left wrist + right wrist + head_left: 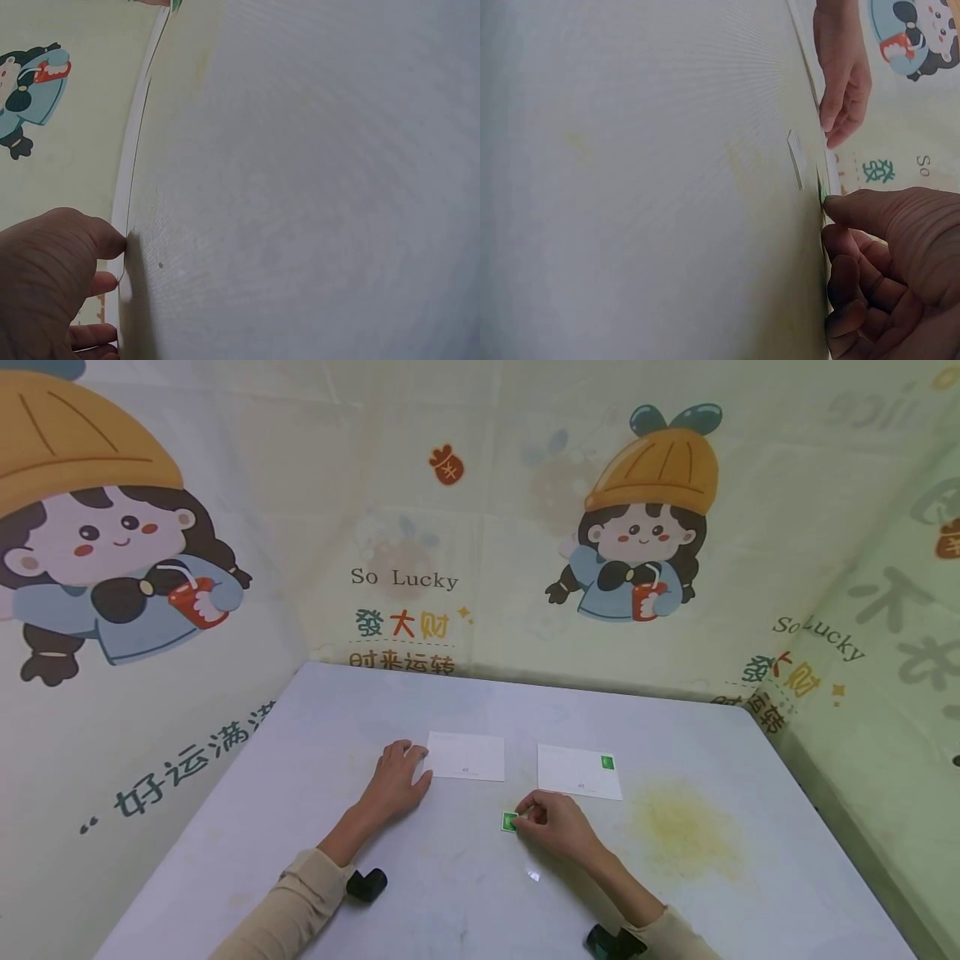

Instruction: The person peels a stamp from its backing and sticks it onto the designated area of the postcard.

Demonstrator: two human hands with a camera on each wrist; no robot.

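Note:
Two white envelopes lie on the table, with small print near their lower edges. My left hand (396, 781) rests at the left edge of the left envelope (467, 757), fingers relaxed and spread, palm down. The right envelope (573, 772) bears a green stamp (607, 762) in its upper right corner. Below the gap between the envelopes, my right hand (558, 825) pinches a second green stamp (509, 822) with a white border by its right side, between thumb and index finger. In the right wrist view this stamp (822, 190) appears edge-on at the thumb tip.
A small whitish scrap (533, 875) lies on the white table (435, 893) below the right hand. A yellowish stain (686, 827) marks the table to its right. Printed cloth (510, 543) with cartoon figures hangs behind and at both sides. Both wrists carry black devices.

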